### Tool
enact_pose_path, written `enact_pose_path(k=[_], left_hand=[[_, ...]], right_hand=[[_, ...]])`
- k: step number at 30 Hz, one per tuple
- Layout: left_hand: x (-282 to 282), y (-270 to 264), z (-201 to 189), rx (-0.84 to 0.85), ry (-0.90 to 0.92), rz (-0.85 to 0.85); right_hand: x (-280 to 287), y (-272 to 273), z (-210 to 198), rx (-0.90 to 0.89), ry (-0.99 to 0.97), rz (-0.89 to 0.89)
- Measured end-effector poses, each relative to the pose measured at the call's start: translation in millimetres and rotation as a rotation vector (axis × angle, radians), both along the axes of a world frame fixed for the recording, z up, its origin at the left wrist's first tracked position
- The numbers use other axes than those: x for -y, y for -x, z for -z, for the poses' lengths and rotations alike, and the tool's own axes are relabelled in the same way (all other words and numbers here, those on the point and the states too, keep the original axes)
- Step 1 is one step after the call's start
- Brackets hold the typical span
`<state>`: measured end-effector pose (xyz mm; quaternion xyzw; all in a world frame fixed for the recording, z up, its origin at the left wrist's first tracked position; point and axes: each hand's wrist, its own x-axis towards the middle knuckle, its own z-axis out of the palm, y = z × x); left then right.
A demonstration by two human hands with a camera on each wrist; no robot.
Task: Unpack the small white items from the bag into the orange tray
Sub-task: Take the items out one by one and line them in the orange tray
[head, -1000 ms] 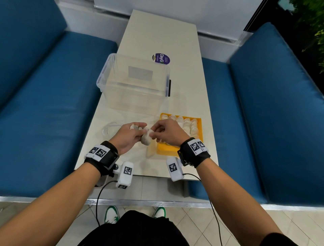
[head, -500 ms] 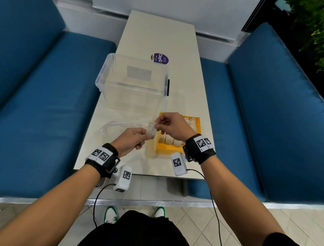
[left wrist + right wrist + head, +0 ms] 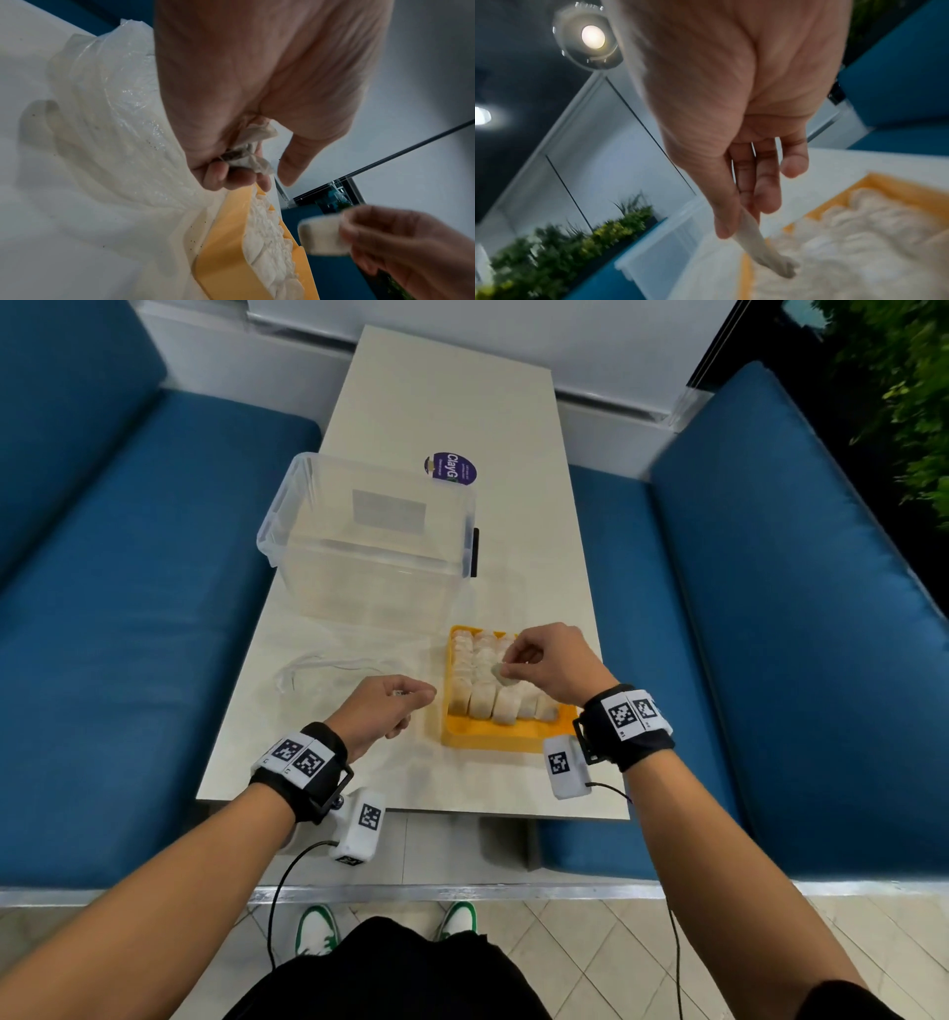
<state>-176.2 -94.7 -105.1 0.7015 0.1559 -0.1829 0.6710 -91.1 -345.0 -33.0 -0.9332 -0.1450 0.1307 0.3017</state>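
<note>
Furthest left on the pale worktop (image 3: 411, 403) lies the thin, crumpled translucent plastic bag (image 3: 328, 675), slack and flat, its near edge running right up against the tray. The left hand (image 3: 382, 711) hovers just right of it, fingers curled into a grip clamped on a scrap of crumpled whitish wrapper (image 3: 250, 149). That scrap looks loosely held; if the fingers relax, I'd guess it drops among the packed pieces or onto the bag.

Right again sits the shallow rectangular orange plastic tray (image 3: 493, 742), already crowded with rows of small white wrapped items (image 3: 482, 680) standing on edge. Over its middle the right hand (image 3: 549, 665) has its grip closed on one small flat white pad-like item (image 3: 500, 671), pinched by an edge between thumb and fingertips and dangling. With so little room left, pressing it in could topple neighbours or leave it lying on top; held only by the edge, it might slip early.

The clear plastic storage box (image 3: 369, 541) stands further off, untouched.
</note>
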Motion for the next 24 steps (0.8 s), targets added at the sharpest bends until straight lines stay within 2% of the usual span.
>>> enact_pose_path(k=[8, 15, 18, 24], left_hand=[[-3, 1, 6, -0.029, -0.006, -0.039], [-7, 4, 1, -0.047, -0.018, -0.071], [-10, 4, -1, -0.050, -0.020, -0.081], [-15, 5, -2, -0.050, -0.026, -0.082]], right_hand=[[32, 4, 33, -0.181, 0.349, -0.030], [27, -3, 58, -0.099, 0.524, -0.006], [25, -7, 62, -0.055, 0.552, 0.023], [24, -12, 69, -0.026, 0.471, 0.067]])
